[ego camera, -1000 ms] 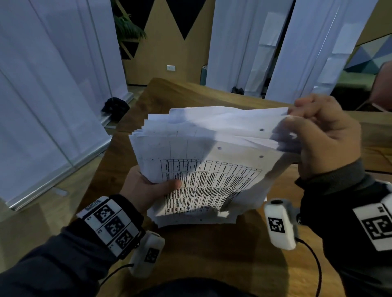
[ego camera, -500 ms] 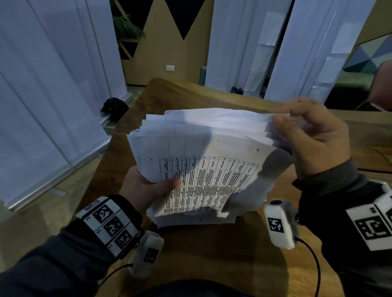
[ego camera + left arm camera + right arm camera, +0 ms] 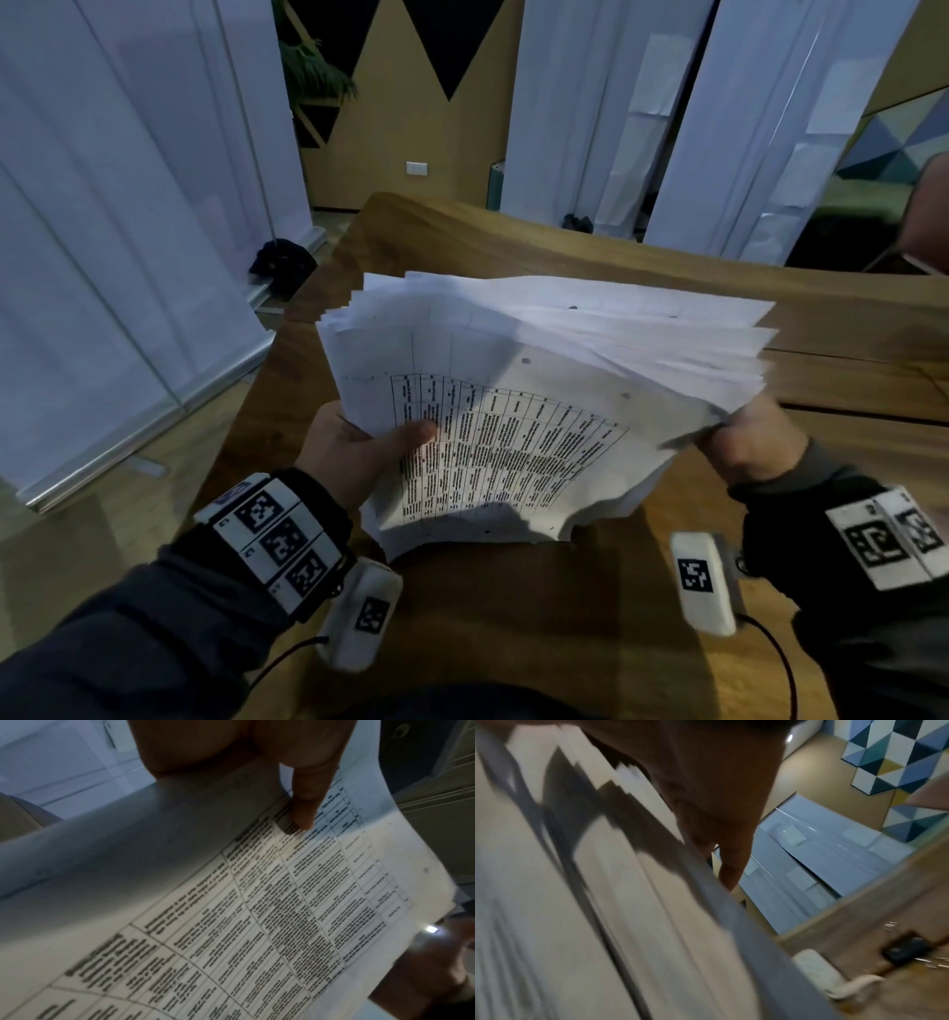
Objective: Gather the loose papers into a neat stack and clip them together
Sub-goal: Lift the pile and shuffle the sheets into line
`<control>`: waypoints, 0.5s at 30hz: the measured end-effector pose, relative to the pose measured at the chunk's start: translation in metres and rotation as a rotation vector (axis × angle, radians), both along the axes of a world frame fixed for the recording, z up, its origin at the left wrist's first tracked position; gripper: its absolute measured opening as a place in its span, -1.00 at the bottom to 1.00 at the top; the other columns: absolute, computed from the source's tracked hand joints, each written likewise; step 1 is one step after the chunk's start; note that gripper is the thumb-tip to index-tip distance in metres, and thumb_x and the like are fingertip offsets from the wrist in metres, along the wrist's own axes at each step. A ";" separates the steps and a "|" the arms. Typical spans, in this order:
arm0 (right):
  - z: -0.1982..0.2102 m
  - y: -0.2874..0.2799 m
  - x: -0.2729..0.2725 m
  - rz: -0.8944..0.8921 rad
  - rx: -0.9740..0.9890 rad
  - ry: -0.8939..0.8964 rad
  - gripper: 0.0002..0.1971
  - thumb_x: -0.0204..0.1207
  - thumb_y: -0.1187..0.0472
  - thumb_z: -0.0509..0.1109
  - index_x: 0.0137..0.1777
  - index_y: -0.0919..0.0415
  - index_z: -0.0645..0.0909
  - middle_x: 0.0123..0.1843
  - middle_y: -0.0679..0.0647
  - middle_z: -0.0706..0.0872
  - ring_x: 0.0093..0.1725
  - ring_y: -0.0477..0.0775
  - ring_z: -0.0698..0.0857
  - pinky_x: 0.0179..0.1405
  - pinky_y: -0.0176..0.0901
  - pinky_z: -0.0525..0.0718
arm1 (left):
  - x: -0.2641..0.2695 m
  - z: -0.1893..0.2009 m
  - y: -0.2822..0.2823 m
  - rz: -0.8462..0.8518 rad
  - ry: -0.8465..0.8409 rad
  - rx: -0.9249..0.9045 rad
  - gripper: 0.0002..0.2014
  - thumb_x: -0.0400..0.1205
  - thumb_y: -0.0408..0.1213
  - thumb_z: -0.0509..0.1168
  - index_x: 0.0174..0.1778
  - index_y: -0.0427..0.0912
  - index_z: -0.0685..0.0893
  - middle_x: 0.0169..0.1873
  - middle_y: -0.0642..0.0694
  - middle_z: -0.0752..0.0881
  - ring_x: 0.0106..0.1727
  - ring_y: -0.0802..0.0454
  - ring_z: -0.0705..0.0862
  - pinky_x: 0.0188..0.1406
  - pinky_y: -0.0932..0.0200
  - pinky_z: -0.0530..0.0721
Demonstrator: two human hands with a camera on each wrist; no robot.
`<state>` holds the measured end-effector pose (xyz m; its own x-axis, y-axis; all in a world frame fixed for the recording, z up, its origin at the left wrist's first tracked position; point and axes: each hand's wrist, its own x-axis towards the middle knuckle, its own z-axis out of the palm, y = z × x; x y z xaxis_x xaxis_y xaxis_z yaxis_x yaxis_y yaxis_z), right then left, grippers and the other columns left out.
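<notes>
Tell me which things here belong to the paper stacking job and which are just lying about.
Job: papers, left hand, right hand, wooden table.
Lying about: dark bundle on the floor, plant, wall socket.

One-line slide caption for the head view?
Both hands, left hand and right hand, hold an uneven sheaf of papers above a wooden table.

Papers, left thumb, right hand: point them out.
papers [image 3: 513, 452], head view, printed table on top sheet
left thumb [image 3: 411, 434], head view, tip on the sheet
right hand [image 3: 755, 447], head view, back of hand
</notes>
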<state>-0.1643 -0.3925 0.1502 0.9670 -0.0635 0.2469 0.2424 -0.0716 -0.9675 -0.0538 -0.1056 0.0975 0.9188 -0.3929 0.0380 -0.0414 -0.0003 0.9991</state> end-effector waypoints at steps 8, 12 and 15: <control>-0.028 0.051 0.005 -0.404 0.162 -0.113 -0.68 0.10 0.34 0.55 -0.10 0.15 0.69 -0.28 -0.24 0.84 -0.20 -0.26 0.79 -0.23 -0.43 0.72 | -0.013 0.015 -0.015 -0.152 -0.083 0.079 -0.44 0.20 0.05 0.44 -0.12 -0.39 0.66 -0.14 -0.46 0.75 -0.07 -0.41 0.72 -0.14 -0.37 0.72; -0.005 0.072 -0.002 -0.504 0.336 -0.267 -0.69 -0.02 0.21 0.61 -0.21 0.02 0.79 -0.22 -0.05 0.86 -0.12 0.01 0.80 -0.04 -0.10 0.78 | -0.030 0.034 -0.015 -0.114 -0.337 -0.023 -0.68 0.41 0.14 0.32 -0.22 -0.06 0.68 -0.31 -0.29 0.73 -0.21 -0.26 0.73 -0.30 -0.14 0.75; 0.000 0.068 -0.004 -0.500 0.364 -0.334 -0.53 -0.04 0.10 0.66 -0.06 0.09 0.73 -0.17 -0.06 0.85 -0.13 -0.03 0.79 -0.08 -0.13 0.76 | -0.036 0.043 -0.010 -0.034 -0.287 -0.189 -0.73 0.16 0.02 0.53 -0.30 0.04 0.73 -0.35 -0.04 0.81 -0.33 0.06 0.77 -0.39 0.12 0.76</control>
